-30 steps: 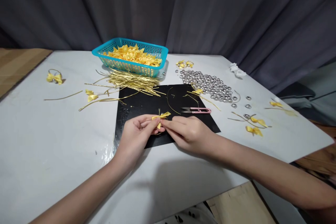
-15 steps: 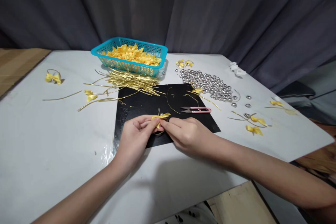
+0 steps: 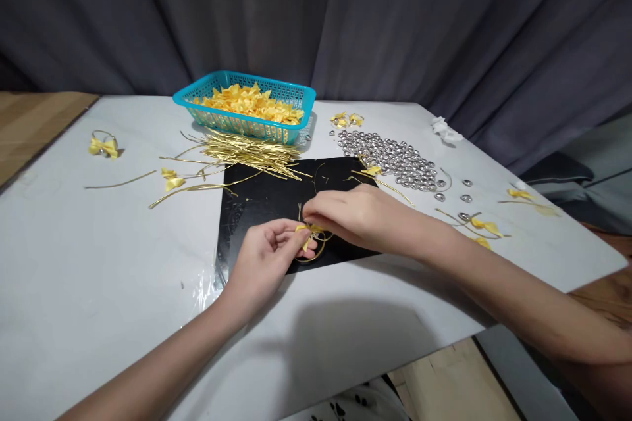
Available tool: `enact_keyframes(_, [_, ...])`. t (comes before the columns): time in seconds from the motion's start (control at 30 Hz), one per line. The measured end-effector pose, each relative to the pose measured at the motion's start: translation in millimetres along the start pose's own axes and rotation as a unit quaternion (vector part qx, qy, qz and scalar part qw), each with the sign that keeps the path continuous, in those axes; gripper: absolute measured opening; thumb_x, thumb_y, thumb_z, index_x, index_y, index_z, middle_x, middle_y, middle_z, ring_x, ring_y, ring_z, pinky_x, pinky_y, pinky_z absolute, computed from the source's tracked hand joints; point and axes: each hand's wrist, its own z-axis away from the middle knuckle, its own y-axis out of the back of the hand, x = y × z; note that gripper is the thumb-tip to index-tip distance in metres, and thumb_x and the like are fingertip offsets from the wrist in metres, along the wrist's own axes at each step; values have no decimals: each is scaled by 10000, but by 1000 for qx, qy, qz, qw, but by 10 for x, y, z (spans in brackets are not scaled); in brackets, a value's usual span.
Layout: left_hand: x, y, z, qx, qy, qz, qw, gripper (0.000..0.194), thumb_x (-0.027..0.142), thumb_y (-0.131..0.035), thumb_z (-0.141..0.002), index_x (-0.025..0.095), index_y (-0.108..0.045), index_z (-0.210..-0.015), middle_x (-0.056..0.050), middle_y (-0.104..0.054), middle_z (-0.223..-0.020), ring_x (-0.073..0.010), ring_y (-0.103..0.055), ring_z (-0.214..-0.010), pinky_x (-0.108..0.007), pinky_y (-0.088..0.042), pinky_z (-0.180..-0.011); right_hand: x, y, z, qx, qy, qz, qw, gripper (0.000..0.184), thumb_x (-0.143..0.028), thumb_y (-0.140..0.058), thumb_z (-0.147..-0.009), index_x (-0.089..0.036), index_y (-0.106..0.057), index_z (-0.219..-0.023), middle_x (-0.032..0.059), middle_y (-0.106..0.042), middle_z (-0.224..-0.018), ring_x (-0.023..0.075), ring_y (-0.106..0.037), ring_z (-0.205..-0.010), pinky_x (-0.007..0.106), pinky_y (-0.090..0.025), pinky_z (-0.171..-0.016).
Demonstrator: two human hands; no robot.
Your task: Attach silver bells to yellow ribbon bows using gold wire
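Observation:
My left hand pinches a yellow ribbon bow between thumb and fingers, low over the black mat. A thin gold wire runs from the bow and curves in a loop below and right of it. A short wire end sticks up behind the bow. Just above the bow's right side is my right hand, its fingertips pressed together close to that wire end. What lies between those fingertips is hidden. The right hand and forearm cover part of the mat.
Behind the mat lies a pile of gold wires, beside a turquoise basket of yellow bows. Many silver teardrop beads spread to the right. Loose bows with wires lie further right; a looped bow sits far left.
My right hand has moved up and away from the bow's lower right side to above it, and now hides the pink thread snips. My left hand keeps the bow, shifted slightly right.

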Motion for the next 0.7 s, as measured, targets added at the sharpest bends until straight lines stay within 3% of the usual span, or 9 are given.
enact_keyframes(0.13, [21, 1, 3, -13, 6, 0, 1000, 108, 192, -634, -763, 112, -660, -696, -22, -667, -605, -100, -608, -574, -200, -486, -609, 133, -70, -97, -16, -8, -130, 991, 177, -205, -431, -910, -106, -576, -884, 40, -630, -797, 68, -536, -667, 171, -359, -593])
enact_keyframes(0.3, [37, 5, 4, 3, -3, -4, 1000, 113, 207, -629, -770, 103, -643, -729, -21, -674, -628, -86, -600, -577, -182, -484, -609, 204, -124, -33, 28, -8, -166, 986, 155, -180, -459, -896, -90, -580, -858, 31, -603, -720, 55, -496, -610, 158, -352, -588])
enact_keyframes(0.47, [23, 12, 5, 31, -10, 6, 999, 117, 210, -646, -758, 96, -637, -734, -14, -670, -618, -79, -605, -575, -169, -488, -606, 16, -27, 51, 52, -49, -175, 982, 140, -169, -472, -890, -97, -585, -849, 6, -586, -682, 36, -448, -545, 155, -327, -550])
enact_keyframes(0.6, [5, 24, -10, 37, -17, 33, 999, 106, 204, -650, -750, 100, -645, -731, 4, -657, -588, -68, -596, -554, -150, -476, -574, -172, -64, 71, 28, -80, -216, 973, 178, -173, -430, -909, -111, -596, -892, 29, -631, -759, 68, -545, -659, 168, -388, -620])
enact_keyframes(0.7, [-10, 38, -19, 34, -15, 51, 998, 117, 217, -661, -743, 100, -649, -739, 8, -656, -581, -62, -591, -554, -137, -466, -561, -233, -165, 115, 17, -93, -185, 978, 207, -171, -399, -915, -117, -599, -913, 57, -646, -836, 108, -584, -756, 207, -427, -686])
